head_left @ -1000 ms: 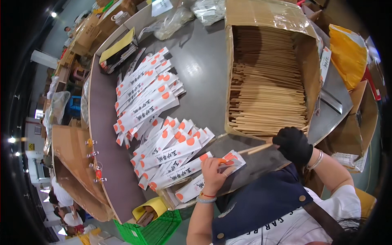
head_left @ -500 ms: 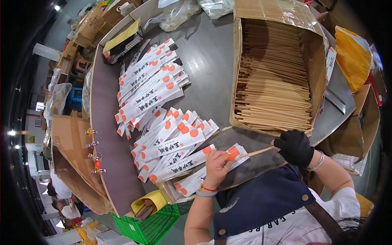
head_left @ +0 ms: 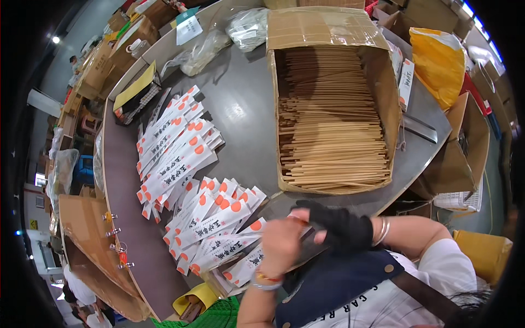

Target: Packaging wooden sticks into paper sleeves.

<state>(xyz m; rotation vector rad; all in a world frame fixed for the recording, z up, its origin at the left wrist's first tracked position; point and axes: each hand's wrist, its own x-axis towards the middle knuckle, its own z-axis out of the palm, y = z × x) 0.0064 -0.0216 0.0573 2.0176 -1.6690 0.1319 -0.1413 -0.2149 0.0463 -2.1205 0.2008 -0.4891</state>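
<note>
My bare left hand (head_left: 281, 247) is closed and smeared by motion above the near edge of the table. A bit of orange shows at its fingertips, on a paper chopstick sleeve that is mostly hidden. Against it comes my right hand (head_left: 345, 228) in a black fingerless glove, its fingertips meeting the left hand's. Whether the right fingers pinch anything is hidden. Beside my left hand lies a heap of white paper sleeves (head_left: 210, 223) with orange dots; a second heap (head_left: 178, 158) fans out farther back. An open cardboard box (head_left: 334, 188) full of wooden chopsticks (head_left: 333, 131) stands beyond my right hand.
Clear plastic bags (head_left: 208, 52) lie at the table's far edge. A yellow-topped holder (head_left: 134, 93) stands at the far left corner. Right of the box are a metal strip (head_left: 420, 128) and a yellow bag (head_left: 436, 65). A green crate (head_left: 219, 314) sits below the near left edge.
My right hand has moved left to meet my left hand. The chopsticks that stretched between the hands no longer show. The whole view has shifted, with the box now farther left.
</note>
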